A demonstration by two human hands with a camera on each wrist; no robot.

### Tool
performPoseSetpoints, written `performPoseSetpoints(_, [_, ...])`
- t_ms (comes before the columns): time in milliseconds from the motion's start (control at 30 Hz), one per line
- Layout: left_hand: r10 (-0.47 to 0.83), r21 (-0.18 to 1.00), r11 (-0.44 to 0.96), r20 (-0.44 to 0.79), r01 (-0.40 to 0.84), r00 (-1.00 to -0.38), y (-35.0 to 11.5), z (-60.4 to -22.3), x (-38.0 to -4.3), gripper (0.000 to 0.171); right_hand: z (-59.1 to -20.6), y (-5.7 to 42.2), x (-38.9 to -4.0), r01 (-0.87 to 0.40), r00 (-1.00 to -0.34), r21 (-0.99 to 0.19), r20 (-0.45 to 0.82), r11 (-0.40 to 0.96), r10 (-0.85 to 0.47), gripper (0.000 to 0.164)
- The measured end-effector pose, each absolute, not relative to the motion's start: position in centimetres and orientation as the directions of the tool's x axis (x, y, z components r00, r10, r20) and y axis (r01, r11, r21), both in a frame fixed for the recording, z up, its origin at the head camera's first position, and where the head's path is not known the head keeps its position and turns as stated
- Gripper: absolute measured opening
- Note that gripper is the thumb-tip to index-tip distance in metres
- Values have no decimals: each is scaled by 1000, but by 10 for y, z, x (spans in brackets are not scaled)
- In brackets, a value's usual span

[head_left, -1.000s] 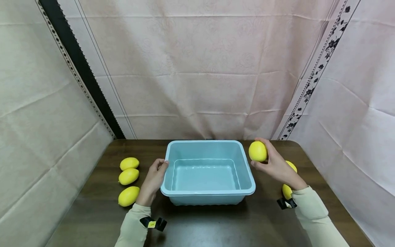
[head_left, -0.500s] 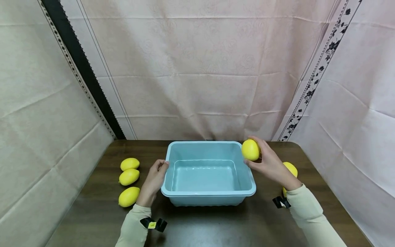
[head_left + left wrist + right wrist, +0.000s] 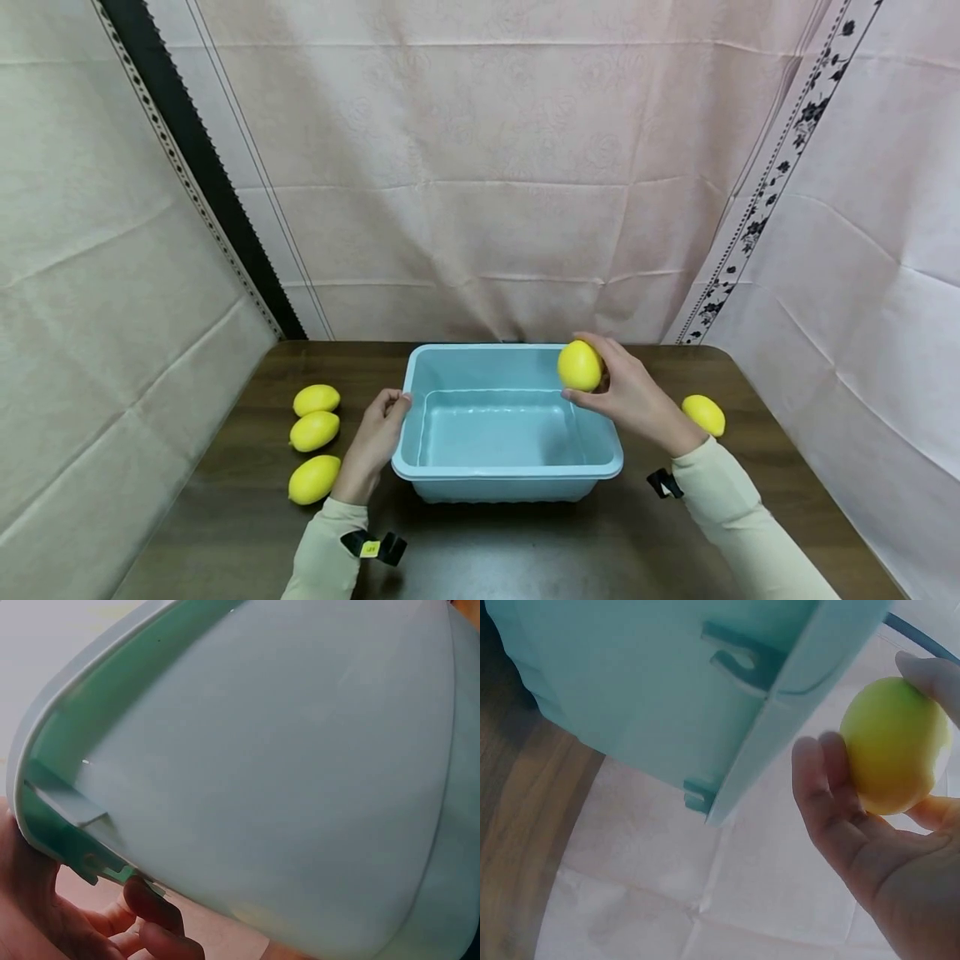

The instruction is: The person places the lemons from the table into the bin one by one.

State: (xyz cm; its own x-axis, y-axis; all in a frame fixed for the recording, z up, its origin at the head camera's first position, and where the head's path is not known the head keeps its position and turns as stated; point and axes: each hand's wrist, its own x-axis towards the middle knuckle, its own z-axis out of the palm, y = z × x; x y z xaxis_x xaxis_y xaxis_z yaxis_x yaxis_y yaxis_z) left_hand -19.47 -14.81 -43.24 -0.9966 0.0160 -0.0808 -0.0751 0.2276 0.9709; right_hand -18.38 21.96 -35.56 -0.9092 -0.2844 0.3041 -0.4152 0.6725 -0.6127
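Note:
A light-blue plastic basin (image 3: 498, 425) stands on the table, with nothing lying in it. My left hand (image 3: 378, 433) pinches its left rim; in the left wrist view the fingers (image 3: 161, 922) curl under the basin's edge (image 3: 45, 720). Over the basin's right side, my right hand (image 3: 637, 396) holds a lemon (image 3: 579, 366) between thumb and fingers. The right wrist view shows the same lemon (image 3: 894, 746) above the rim, with the basin's outer wall (image 3: 645, 690) beside it.
Three lemons (image 3: 313, 432) lie in a column on the table's left. Another lemon (image 3: 703, 415) rests at the right, near my right forearm. Pale cloth curtains (image 3: 487, 167) hang behind and on both sides of the dark wooden table (image 3: 495, 550).
My right hand has carried the lemon leftward, from beside the basin to over its right side. The left hand has stayed on the rim.

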Motion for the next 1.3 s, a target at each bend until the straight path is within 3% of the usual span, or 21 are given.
performPoseSetpoints(600, [25, 968, 241, -71, -63, -997, -152, -434, -195, 38, -362, 207, -196, -420, -906, -468, 270, 777, -327, 82])
performPoseSetpoints(1300, [32, 969, 231, -97, -87, -995, -152, -437, -198, 41, -380, 204, -211, -399, -917, -433, 176, 808, -358, 80])
